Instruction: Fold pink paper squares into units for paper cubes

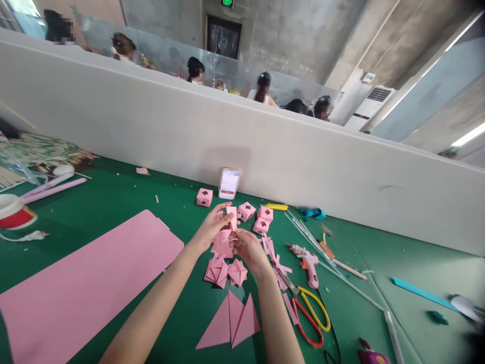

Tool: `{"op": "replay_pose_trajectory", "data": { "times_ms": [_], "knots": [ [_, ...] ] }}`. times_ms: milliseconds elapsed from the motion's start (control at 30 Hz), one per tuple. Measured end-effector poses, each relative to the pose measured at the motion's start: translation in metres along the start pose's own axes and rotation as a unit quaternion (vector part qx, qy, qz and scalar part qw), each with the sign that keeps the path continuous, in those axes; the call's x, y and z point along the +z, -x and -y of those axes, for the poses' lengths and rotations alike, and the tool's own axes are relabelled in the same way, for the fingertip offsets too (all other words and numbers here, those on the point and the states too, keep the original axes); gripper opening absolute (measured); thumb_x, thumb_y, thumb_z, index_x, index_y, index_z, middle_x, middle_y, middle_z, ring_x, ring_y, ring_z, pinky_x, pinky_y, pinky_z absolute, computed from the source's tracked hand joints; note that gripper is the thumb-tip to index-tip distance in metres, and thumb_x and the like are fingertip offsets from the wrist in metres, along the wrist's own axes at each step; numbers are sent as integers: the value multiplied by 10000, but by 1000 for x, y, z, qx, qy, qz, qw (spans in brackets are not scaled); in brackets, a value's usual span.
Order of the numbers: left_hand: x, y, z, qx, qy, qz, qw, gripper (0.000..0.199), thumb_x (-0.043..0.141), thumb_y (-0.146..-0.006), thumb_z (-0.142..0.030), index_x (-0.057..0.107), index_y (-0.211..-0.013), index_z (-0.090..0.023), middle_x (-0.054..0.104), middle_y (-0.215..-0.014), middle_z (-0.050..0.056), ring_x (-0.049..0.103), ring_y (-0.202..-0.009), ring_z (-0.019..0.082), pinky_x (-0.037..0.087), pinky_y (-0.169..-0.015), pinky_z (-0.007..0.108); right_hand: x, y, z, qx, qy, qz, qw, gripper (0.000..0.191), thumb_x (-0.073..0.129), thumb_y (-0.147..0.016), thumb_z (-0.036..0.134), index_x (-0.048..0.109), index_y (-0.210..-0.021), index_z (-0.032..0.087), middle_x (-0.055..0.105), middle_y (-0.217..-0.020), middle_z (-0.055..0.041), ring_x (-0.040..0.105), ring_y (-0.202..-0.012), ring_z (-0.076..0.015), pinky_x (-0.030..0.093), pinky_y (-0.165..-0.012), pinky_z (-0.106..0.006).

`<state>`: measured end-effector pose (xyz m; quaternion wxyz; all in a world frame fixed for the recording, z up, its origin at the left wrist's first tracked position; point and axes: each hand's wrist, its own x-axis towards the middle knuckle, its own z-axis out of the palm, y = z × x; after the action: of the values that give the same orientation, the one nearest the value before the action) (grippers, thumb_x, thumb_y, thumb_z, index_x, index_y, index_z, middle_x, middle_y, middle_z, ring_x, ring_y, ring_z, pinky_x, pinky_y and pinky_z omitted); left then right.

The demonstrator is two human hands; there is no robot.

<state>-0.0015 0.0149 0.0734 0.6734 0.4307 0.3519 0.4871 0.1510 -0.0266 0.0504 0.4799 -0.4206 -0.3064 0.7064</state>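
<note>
My left hand pinches a small folded piece of pink paper by its upper part. At its lower end, the fingers of my right hand are closed on the same piece. Beneath both hands lie flat pink paper squares. Folded pink paper stars sit nearer to me, and large pink triangles lie between my forearms. Beyond my hands stand several pink paper boxes with dark diamond-shaped openings.
A large pink sheet covers the left side of the green table. Scissors, a glue gun and paper strips lie at the right. A phone leans against the white partition. A paper cup stands far left.
</note>
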Motion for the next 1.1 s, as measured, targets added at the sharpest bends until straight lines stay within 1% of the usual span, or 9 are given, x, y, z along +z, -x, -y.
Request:
{"op": "replay_pose_trajectory", "data": {
  "times_ms": [133,200,300,433,567,667,833,1000,1100],
  "knots": [
    [-1,7,-6,1,-60,-61,996,717,810,-745,-488,488,-1316,-197,722,-989,68,688,-768,155,527,-775,299,-1,9,7,-58,116,-77,989,357,753,-784,513,705,-932,192,719,-929,-55,670,-762,-161,482,-601,-243],
    [-1,9,-6,5,-101,-68,993,747,812,-739,-486,464,-1336,-201,693,-978,53,683,-780,156,522,-739,282,-1,13,13,-72,136,-68,986,382,728,-803,539,693,-990,208,723,-991,-60,689,-831,-180,511,-649,-265],
    [-1,11,-5,6,-149,-47,988,778,811,-739,-463,434,-1372,-214,665,-981,47,689,-818,179,519,-702,277,1,17,20,-72,167,-40,983,431,773,-771,520,671,-1048,207,723,-991,-63,695,-870,-190,526,-681,-276],
    [1,14,-6,6,-175,-38,984,800,814,-739,-421,414,-1405,-231,655,-1021,59,687,-817,186,530,-711,295,3,21,25,-81,192,-20,978,466,825,-735,441,646,-1093,203,722,-976,-56,691,-849,-179,535,-694,-280],
    [3,19,-11,-1,-189,-43,981,821,833,-717,-396,435,-1416,-232,650,-1055,79,673,-830,190,538,-772,332,2,23,27,-75,177,-20,981,417,806,-754,403,643,-1086,209,728,-915,-44,705,-830,-185,536,-693,-287],
    [1,22,-15,-11,-178,-32,983,731,785,-772,-391,456,-1408,-245,653,-1076,81,670,-913,206,531,-820,336,0,22,27,-73,158,-40,984,356,768,-769,392,640,-1044,207,716,-824,-18,719,-800,-192,535,-682,-288],
    [0,26,-22,-23,-175,-10,984,586,655,-866,-310,461,-1417,-256,684,-866,13,641,-749,161,491,-716,281,-1,22,26,-75,146,-49,985,321,732,-770,361,624,-1029,205,718,-771,-5,737,-763,-197,525,-681,-283],
    [5,29,-27,-11,-166,-14,986,625,696,-826,-320,476,-1400,-204,724,-977,72,693,-884,223,520,-783,318,1,28,30,-69,152,-36,985,299,739,-774,361,623,-1006,211,677,-703,24,707,-676,-167,521,-671,-277],
    [5,29,-26,15,-209,-27,977,589,699,-826,-345,518,-1371,-215,717,-852,41,682,-772,212,511,-712,306,2,32,33,-82,170,-45,981,304,738,-803,428,644,-1002,218,608,-659,44,633,-623,-138,534,-660,-282]
  ]
}}
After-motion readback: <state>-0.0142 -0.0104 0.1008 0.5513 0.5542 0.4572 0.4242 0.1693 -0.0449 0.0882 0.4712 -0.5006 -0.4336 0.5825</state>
